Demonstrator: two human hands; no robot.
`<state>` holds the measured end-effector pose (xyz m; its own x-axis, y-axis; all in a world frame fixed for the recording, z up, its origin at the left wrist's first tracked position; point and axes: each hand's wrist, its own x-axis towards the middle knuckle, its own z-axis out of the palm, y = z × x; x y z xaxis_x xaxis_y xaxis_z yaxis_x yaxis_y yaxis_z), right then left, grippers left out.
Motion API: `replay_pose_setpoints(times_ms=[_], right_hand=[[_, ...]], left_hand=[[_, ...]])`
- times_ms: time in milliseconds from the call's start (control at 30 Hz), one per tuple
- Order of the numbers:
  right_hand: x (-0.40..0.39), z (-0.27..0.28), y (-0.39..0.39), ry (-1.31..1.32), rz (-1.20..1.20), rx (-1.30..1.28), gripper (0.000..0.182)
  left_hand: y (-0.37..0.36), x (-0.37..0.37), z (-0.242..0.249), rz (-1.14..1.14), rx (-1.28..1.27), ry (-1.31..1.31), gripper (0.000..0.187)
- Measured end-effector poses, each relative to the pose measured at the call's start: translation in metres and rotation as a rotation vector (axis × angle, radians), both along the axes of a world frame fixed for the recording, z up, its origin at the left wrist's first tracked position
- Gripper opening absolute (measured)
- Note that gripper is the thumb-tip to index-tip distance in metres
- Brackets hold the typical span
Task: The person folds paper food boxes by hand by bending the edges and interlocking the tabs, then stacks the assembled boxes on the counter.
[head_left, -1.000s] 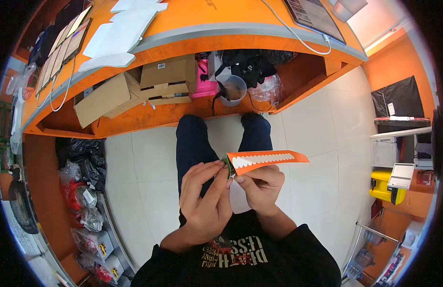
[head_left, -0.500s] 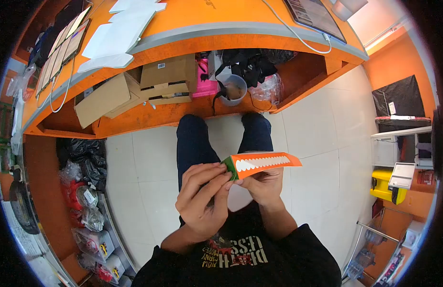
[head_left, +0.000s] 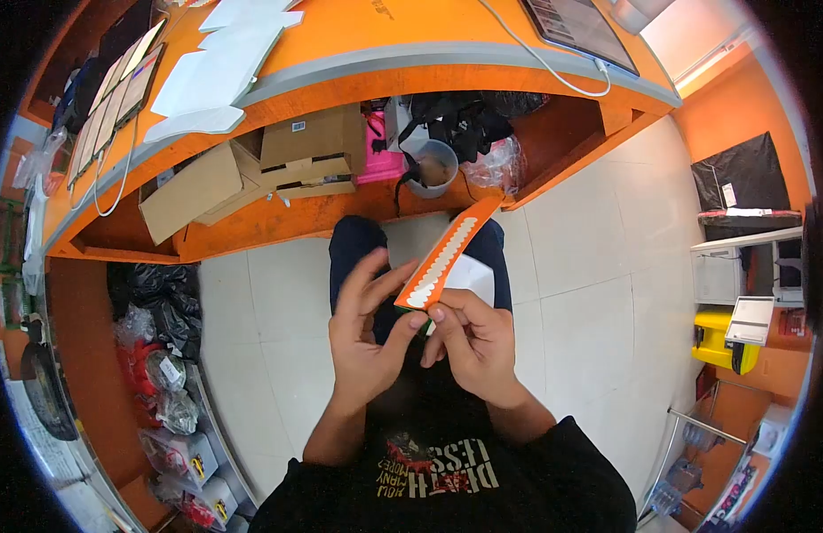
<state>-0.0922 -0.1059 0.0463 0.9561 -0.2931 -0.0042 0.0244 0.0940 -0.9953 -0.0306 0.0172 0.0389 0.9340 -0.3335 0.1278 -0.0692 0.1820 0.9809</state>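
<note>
A small orange cardboard carton with a white scalloped band is held above my knees, its long end slanting up to the right. A bit of green shows at its lower end, and a white panel sticks out behind it on the right. My right hand pinches the lower corner between thumb and fingers. On the other side, my left hand has its thumb against the bottom end and a finger along the left edge. The left index finger is raised and blurred.
An orange desk stands ahead, with white cut sheets and a tablet on a cable. Its shelf holds cardboard boxes and a translucent bucket. Bagged items line the left; a yellow case sits right.
The carton has swung from nearly level to steeply upright, showing more of its white panel. My left fingers have spread from the green end, and my right hand has shifted down to the lower corner.
</note>
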Motion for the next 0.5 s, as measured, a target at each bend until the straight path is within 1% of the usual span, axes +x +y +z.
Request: replay_pose_setpoints(times_ms=[67, 100, 200, 267, 300, 400, 467, 500], right_hand=[[0.001, -0.001, -0.001, 0.035, -0.028, -0.077, 0.014], [0.001, -0.004, -0.002, 0.002, -0.057, -0.125, 0.013], [0.005, -0.012, -0.003, -0.094, -0.147, -0.247, 0.009], [0.007, -0.013, -0.005, -0.158, -0.209, -0.301, 0.009], [0.003, -0.009, -0.007, -0.180, -0.300, -0.411, 0.010], [-0.004, -0.002, -0.025, -0.316, -0.516, -0.664, 0.021], [0.004, 0.013, -0.034, -0.281, -0.571, -0.810, 0.033], [0.004, 0.012, -0.036, -0.261, -0.518, -0.722, 0.038]], left_hand=[[0.009, 0.005, -0.017, -0.112, 0.086, -0.040, 0.034], [0.008, 0.004, -0.019, -0.086, 0.100, -0.086, 0.036], [0.006, -0.003, -0.027, -0.037, 0.054, -0.023, 0.028], [0.002, -0.007, -0.030, 0.092, 0.044, -0.012, 0.021], [0.000, -0.006, -0.031, 0.158, 0.038, -0.009, 0.017], [0.005, -0.001, -0.036, 0.276, 0.145, -0.160, 0.017], [0.010, 0.000, -0.040, 0.306, 0.148, -0.195, 0.016], [0.011, 0.000, -0.041, 0.303, 0.144, -0.209, 0.015]])
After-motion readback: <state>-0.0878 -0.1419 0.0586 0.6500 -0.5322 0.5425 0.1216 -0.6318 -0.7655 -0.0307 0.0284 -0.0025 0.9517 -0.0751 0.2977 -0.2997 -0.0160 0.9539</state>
